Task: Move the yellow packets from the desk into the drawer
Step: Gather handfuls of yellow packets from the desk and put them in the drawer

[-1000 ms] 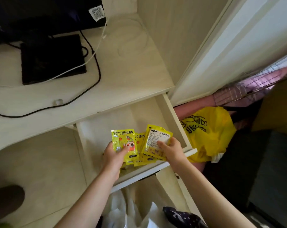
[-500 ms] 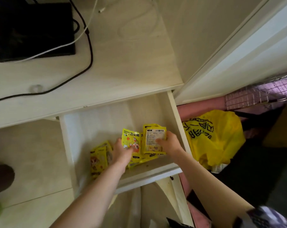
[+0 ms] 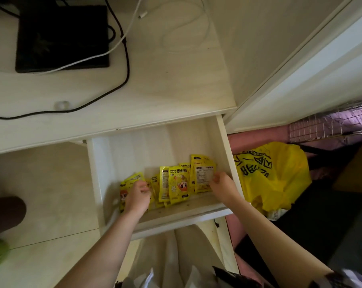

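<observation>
A home room: wooden desk (image 3: 176, 84) with cables, plastic bag (image 3: 280, 175) on floor.

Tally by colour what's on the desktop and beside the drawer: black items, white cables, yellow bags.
Black: 2, pad and cable
White: 1, cable
Yellow: 1, bag
Total: 4

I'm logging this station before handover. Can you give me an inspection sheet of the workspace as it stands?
Surface: pale wood desk, no packets on it.
Job's things: yellow packets spread along the front of the open drawer.
Clutter: black flat device; small clear ring.
Grippers: left hand and right hand each on packets.
Cables: black cable and white cable on desk.
Surroundings: yellow plastic bag, wire rack.
</observation>
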### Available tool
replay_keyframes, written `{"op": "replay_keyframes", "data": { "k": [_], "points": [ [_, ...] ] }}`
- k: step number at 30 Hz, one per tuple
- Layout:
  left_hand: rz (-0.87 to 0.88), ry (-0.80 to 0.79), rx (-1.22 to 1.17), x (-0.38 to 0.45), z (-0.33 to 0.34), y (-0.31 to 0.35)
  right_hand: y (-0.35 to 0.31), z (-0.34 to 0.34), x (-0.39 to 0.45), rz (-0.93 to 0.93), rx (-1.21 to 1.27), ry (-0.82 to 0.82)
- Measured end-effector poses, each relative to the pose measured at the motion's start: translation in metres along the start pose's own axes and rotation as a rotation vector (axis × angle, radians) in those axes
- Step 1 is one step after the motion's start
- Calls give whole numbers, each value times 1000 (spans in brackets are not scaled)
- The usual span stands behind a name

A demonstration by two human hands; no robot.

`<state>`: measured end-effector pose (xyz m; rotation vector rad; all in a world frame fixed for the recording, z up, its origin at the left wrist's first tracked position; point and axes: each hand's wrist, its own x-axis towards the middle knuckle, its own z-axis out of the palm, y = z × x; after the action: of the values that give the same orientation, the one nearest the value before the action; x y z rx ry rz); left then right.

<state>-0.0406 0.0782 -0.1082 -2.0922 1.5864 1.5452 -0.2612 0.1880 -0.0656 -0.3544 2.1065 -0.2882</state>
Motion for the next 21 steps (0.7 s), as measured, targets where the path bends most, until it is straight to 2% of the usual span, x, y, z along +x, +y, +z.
{"op": "replay_keyframes", "data": {
  "k": [7, 17, 21],
  "points": [
    [83, 66, -3, -28, -18, 3, -12, -12, -33, -132, -88, -2],
    [209, 263, -71, -99, -37, -11, -46, 9, -84, -545, -304, -63],
    [209, 345, -114, -131, -52, -29, -66, 32, -103, -694, -414, -82]
  ]
}}
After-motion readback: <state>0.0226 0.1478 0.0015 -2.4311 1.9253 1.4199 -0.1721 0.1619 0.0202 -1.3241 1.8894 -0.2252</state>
